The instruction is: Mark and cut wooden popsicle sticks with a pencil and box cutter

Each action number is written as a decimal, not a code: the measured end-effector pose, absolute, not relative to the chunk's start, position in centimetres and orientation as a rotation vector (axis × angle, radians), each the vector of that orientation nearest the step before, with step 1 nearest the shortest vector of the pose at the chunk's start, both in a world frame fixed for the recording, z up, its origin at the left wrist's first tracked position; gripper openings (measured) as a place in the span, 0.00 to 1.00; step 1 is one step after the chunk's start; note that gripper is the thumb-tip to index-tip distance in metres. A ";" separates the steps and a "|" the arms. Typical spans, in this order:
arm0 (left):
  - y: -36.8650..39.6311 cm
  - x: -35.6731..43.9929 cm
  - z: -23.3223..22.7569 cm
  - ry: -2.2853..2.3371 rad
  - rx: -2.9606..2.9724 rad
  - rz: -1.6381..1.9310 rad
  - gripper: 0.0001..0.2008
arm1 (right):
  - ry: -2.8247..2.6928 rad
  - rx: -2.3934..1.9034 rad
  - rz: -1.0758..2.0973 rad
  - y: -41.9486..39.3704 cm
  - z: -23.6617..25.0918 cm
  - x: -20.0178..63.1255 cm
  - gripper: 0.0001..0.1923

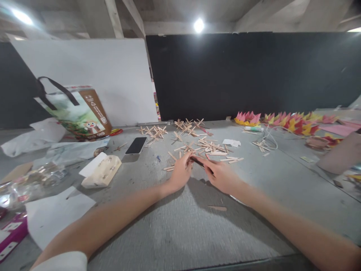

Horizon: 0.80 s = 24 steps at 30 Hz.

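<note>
Near wood sticks (210, 145), L hand (181, 172) & R hand (222, 175) close tog., both clamped on dk. item (197, 161).

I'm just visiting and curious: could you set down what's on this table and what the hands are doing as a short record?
Left hand: fingers curled at one end of a dark, slim object; grip unclear
Right hand: holding that object, which is too small to identify
Beyond the hands: loose wooden sticks and crossed sticks
Nearer the person: a single stick
Left side: phone, cream-coloured pack, bag with dark handles
Right side: pink and yellow paper shapes, white cord
</note>
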<state>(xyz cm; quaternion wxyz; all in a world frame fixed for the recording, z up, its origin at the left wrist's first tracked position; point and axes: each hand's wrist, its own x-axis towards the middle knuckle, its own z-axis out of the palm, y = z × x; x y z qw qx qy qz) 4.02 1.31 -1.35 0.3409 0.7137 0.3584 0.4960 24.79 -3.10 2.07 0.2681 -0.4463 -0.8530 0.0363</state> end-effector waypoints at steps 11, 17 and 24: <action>2.8 3.9 -1.7 0.844 1.335 1.212 0.18 | -2.141 -1.201 0.091 -3.3 2.6 25.5 0.29; 3.3 3.5 -2.2 0.899 1.443 1.297 0.20 | -2.190 -1.178 0.175 -3.4 2.1 25.3 0.29; 3.0 3.5 -1.8 0.955 1.458 1.365 0.18 | -2.239 -1.208 0.174 -3.3 1.9 25.2 0.30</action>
